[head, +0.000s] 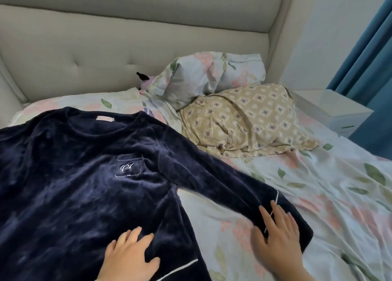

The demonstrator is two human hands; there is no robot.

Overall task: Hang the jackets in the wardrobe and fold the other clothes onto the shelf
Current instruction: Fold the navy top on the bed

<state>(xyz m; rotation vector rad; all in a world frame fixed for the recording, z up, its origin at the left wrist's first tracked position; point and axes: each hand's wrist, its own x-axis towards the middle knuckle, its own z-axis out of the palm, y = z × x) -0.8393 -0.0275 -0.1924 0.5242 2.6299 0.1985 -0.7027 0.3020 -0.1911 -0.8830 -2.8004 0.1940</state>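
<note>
Pyjama top: navy velour pyjama top [84,174] spread face-up on bed [318,196], ready for folding.
Left hand [129,257]: flat, open grip, pinning hem.
Right hand [277,236]: fingers straight, smoothing sleeve cuff [294,221].

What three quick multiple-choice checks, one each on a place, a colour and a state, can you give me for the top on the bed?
1. The right hand rests on: A the sleeve cuff; B a hanger; C a shelf.
2. The top is: A red; B navy; C white.
3. The top lies: A folded square; B rolled up; C spread flat on the bed.
Answers: 1 A, straight fingers lie on the white-piped cuff; 2 B, the velvet is dark blue; 3 C, body and sleeve are laid out.
</note>
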